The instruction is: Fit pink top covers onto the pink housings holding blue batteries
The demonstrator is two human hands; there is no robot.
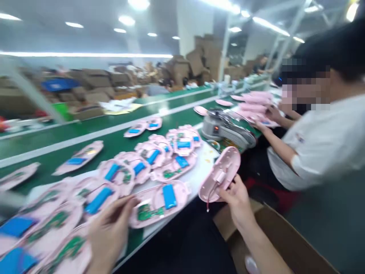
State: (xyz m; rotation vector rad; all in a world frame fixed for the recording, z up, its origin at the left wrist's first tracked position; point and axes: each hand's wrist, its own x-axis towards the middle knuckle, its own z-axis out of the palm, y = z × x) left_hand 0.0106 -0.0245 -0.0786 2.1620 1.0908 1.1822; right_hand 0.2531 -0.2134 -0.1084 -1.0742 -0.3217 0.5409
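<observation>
My right hand [238, 198] grips a pink plastic shell half [229, 161] by its lower right edge, thumb on the inner side. A white part sits inside that shell, and a thin reddish wire with a small end hangs below it. My left hand [110, 232] is closed at the left end of another pink shell half [178, 190], which lies at the table's near edge. This one carries a blue battery pack [170, 196] and a green circuit board [145, 213]. The left fingertips are slightly blurred and appear to pinch its rim.
Several similar pink shells with blue packs [101, 199] crowd the white sheet and green table [114, 140]. A grey machine with a red switch [212, 127] stands beyond. At right, a co-worker in a white shirt [322, 140] handles pink shells. A cardboard box [273, 232] stands below.
</observation>
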